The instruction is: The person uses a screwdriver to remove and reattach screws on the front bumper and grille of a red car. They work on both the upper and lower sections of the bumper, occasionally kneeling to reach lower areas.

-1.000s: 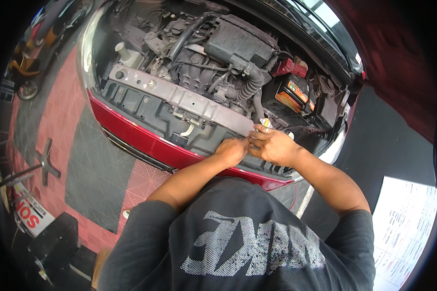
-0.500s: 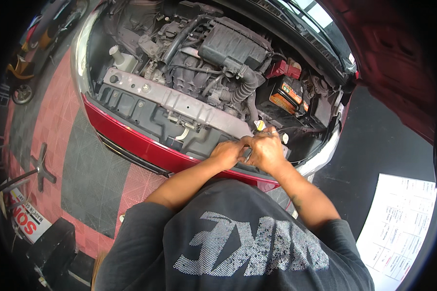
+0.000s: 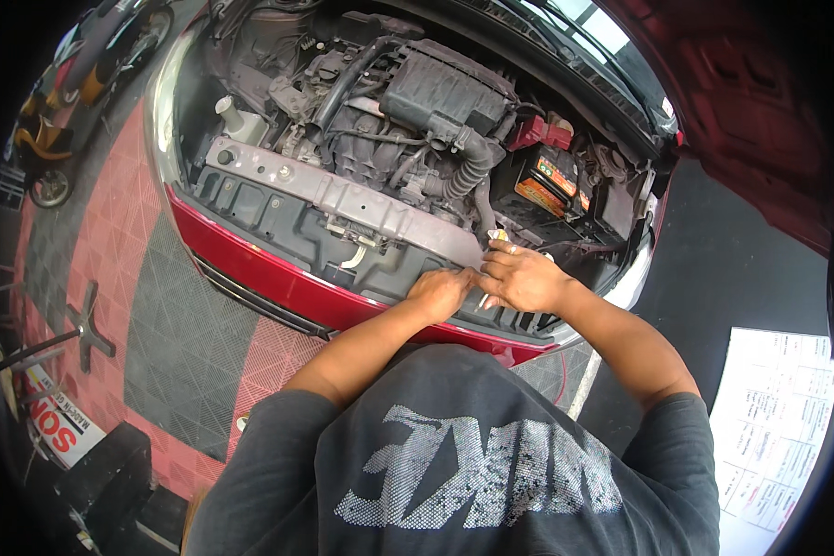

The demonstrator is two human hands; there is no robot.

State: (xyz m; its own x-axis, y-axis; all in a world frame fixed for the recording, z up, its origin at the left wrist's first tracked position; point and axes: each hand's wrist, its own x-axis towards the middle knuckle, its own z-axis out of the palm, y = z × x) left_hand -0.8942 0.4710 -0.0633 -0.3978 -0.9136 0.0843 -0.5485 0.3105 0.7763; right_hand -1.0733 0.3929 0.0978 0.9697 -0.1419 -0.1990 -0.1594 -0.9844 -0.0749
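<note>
Both hands work close together over the black plastic cover [image 3: 292,218] behind the red bumper [image 3: 278,284]. My left hand [image 3: 442,294] is closed, its fingertips low against the cover; anything in them is hidden. My right hand [image 3: 528,280], with a ring on one finger, is curled round a thin shiny metal piece [image 3: 483,301], perhaps part of a tool; its kind does not show. The hands meet at the fingertips. A yellow-and-white label [image 3: 499,235] is just beyond my right hand, by the end of the grey crossmember [image 3: 366,206].
Behind the hands lie the battery [image 3: 545,183] with its red terminal cover [image 3: 539,132], the ribbed intake hose [image 3: 471,167] and the air filter box [image 3: 448,88]. The raised hood [image 3: 760,111] overhangs the right. A printed sheet [image 3: 774,417] lies at lower right; a black stand [image 3: 88,329] is left.
My right hand has turned and its wrist and forearm have swung outward to the right. My left hand has shifted slightly right. The view has moved a little.
</note>
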